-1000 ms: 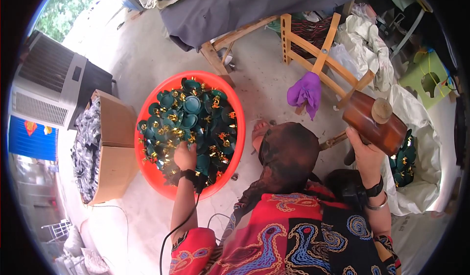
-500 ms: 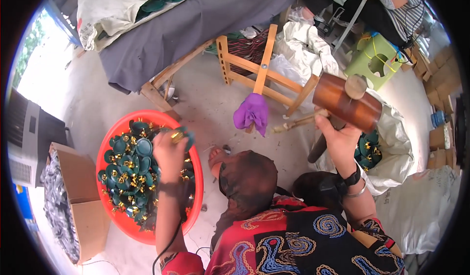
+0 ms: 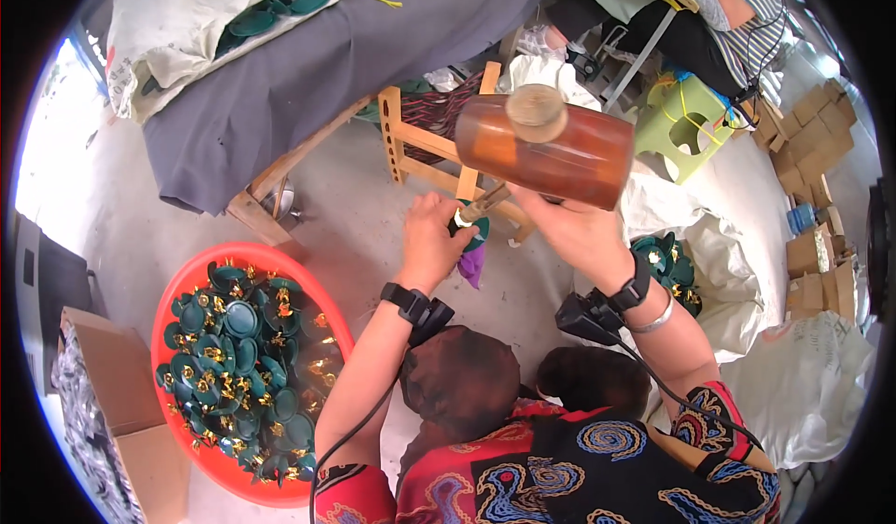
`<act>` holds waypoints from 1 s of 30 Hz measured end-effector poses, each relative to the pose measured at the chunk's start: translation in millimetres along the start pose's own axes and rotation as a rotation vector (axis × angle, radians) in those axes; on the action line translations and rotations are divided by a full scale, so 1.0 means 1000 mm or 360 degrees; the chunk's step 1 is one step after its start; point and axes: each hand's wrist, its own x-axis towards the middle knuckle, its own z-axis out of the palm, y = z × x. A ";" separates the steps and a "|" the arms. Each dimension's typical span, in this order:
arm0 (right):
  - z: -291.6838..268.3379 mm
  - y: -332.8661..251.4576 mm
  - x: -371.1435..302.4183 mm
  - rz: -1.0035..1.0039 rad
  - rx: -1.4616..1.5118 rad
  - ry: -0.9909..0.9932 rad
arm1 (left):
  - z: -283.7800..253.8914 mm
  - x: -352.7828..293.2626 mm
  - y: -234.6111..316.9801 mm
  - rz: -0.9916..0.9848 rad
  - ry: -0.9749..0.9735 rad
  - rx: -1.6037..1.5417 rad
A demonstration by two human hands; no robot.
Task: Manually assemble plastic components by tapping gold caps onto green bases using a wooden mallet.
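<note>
My left hand (image 3: 431,244) is closed on a dark green round piece with a shiny gold fitting (image 3: 478,229), just above a purple cloth (image 3: 472,267) wrapped on the end of a wooden stand (image 3: 429,134). My right hand (image 3: 581,237) grips a large brown wooden mallet (image 3: 551,151), whose head hides much of the hand's far side. A thin wooden stick (image 3: 486,202) runs from my right hand's fingertips to the gold fitting; whether it touches cannot be made out. Both wrists wear black straps.
An orange-red basin (image 3: 177,277) of similar green and gold pieces stands at left, beside a cardboard box (image 3: 121,384). At right lies an open white sack (image 3: 737,281) with more pieces. Beyond are a grey-draped table (image 3: 280,85), a green stool (image 3: 686,127) and another person (image 3: 737,20).
My left hand has moved from over the basin to the purple-wrapped stand end, carrying a green and gold piece. My right hand has brought the mallet and stick leftward to it.
</note>
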 end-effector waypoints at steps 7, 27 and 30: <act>0.014 0.008 0.009 -0.0125 -0.0082 0.0033 | -0.001 0.004 0.006 0.0017 0.0012 0.0105; -0.061 -0.040 0.053 0.0161 -0.0994 -0.0600 | 0.006 0.004 0.000 0.0150 0.0302 -0.0133; -0.076 -0.040 0.054 0.0177 -0.1072 -0.0601 | 0.006 0.000 0.003 0.0166 0.0282 -0.0096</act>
